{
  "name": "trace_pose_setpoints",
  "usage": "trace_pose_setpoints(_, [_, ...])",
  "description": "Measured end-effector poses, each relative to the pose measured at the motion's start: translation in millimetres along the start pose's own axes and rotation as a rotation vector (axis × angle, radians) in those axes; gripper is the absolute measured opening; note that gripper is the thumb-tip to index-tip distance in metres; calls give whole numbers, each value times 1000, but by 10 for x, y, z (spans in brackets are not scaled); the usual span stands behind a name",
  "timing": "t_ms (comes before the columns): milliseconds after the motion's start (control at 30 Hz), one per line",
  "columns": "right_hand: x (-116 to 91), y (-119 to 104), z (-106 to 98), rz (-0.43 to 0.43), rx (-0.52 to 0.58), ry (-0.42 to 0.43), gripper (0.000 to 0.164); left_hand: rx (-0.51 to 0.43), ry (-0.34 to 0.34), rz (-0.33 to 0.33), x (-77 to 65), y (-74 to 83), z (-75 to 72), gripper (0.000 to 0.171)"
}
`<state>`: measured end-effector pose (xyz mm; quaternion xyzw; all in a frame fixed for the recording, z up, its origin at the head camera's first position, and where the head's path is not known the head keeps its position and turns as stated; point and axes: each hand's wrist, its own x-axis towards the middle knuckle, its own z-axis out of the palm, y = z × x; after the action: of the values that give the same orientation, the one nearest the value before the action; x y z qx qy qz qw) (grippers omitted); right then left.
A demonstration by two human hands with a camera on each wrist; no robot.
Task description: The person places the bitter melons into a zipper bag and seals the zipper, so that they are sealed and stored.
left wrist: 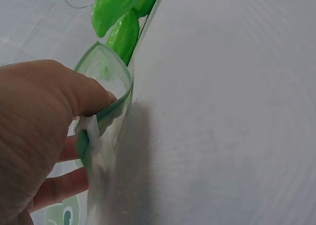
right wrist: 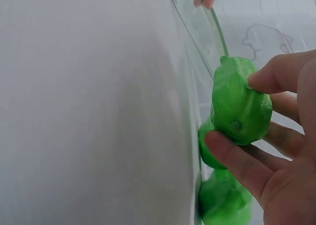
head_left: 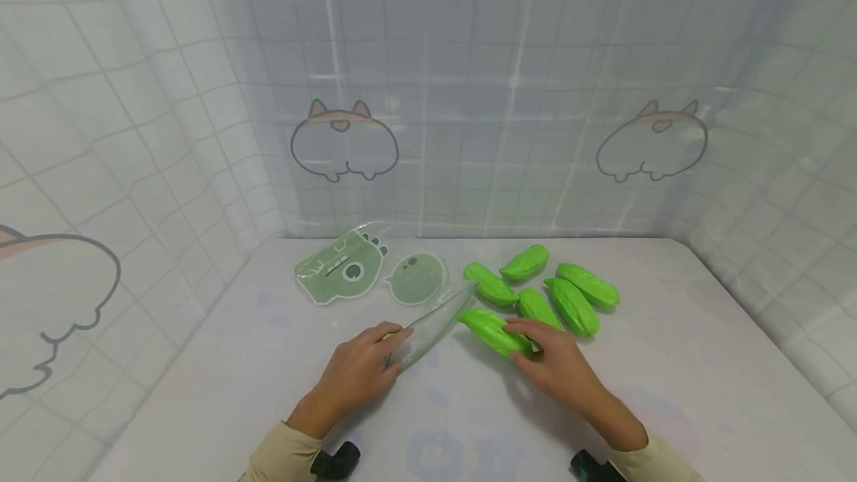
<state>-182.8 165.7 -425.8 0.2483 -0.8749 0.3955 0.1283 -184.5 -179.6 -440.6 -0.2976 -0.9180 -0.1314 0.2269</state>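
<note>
My left hand (head_left: 364,364) pinches a clear zip bag (head_left: 431,329) with a green edge, thumb on one side and fingers on the other. In the left wrist view the mouth of the bag (left wrist: 103,69) gapes apart toward the green pieces. My right hand (head_left: 562,369) grips a bright green ridged toy bitter melon (head_left: 492,329) between thumb and fingers, its tip pointing at the bag's mouth. In the right wrist view the blunt end of this bitter melon (right wrist: 239,104) faces the camera. It is outside the bag, close to the opening.
Several more green bitter melons (head_left: 572,307) lie behind and right of my right hand. A flat bag with a green cartoon creature print (head_left: 344,270) lies at the back left, with a round green print (head_left: 418,279) beside it. A grid-patterned wall covering (head_left: 469,95) rises behind the white tabletop (head_left: 268,393).
</note>
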Motion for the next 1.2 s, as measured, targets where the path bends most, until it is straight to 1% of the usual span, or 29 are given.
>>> trace_pose_setpoints(167, [31,-30,47,58,114,-10,41,-22,13,-18,6,9,-13,46])
trace_pose_setpoints(267, [47,-47,72,102,165,-33,41,-43,15,-30,-1,19,-24,38])
trace_pose_setpoints(400, [69,-67,108,150,206,-56,41,-51,20,-59,-11,29,-34,25])
trace_pose_setpoints(500, [90,-86,137,155,207,-66,40,-45,22,-78,-10,33,-37,22])
trace_pose_setpoints(633, [120,-122,174,131,200,-71,39,-32,25,-80,-1,33,-30,23])
trace_pose_setpoints(800, [153,-174,207,106,197,-79,39,-29,31,-64,8,40,-17,27])
trace_pose_setpoints(933, [170,-194,232,116,185,-85,39,-24,49,-47,13,48,-9,32])
trace_pose_setpoints(1067, [189,-196,262,125,166,-83,39,10,81,-22,14,58,-2,38])
trace_pose_setpoints(1200, [209,-212,279,135,172,-69,39,39,74,-7,15,72,8,42])
